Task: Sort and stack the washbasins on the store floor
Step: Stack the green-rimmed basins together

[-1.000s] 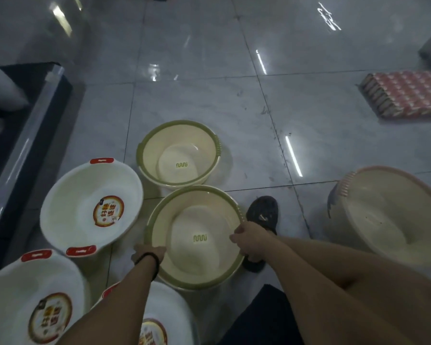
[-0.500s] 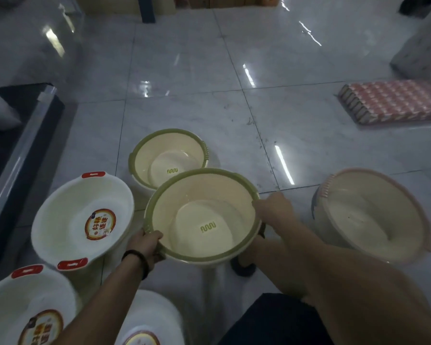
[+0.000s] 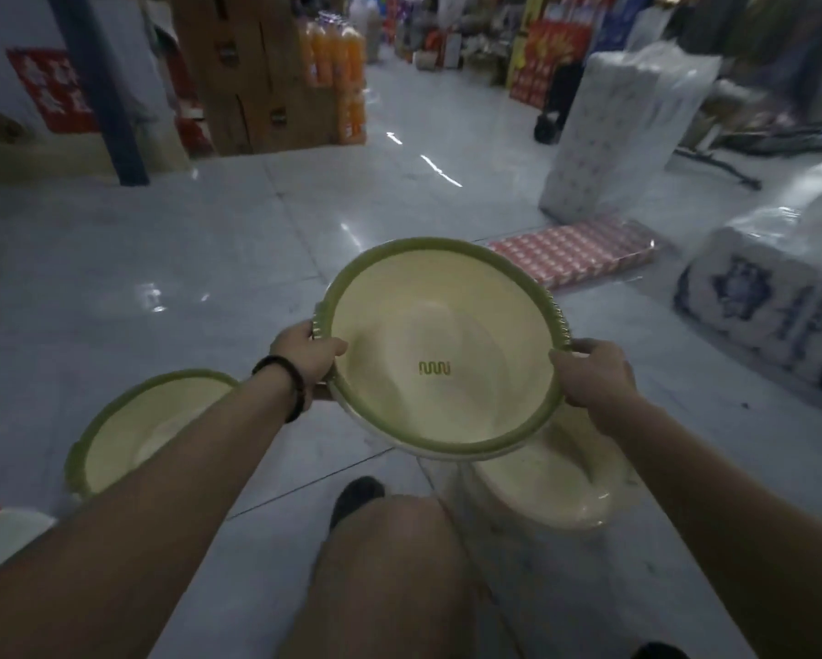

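Cardboard boxes (image 3: pixel 252 73) stand far off on the glossy tiled floor (image 3: pixel 161 259), a blue post (image 3: pixel 104 88) to their left and orange drink bottles (image 3: pixel 337 49) to their right. At right, a flat red pack (image 3: pixel 575 252) lies near a tall wrapped bale (image 3: pixel 622 130), with a blue-printed bale (image 3: pixel 770 302) nearer the edge.

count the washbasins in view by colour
green-rimmed basins: 2, the held basin and the floor basin at left
pale basin: 1, partly hidden under the held basin
white basin with red handle: 1, cut off at the corner
total: 4
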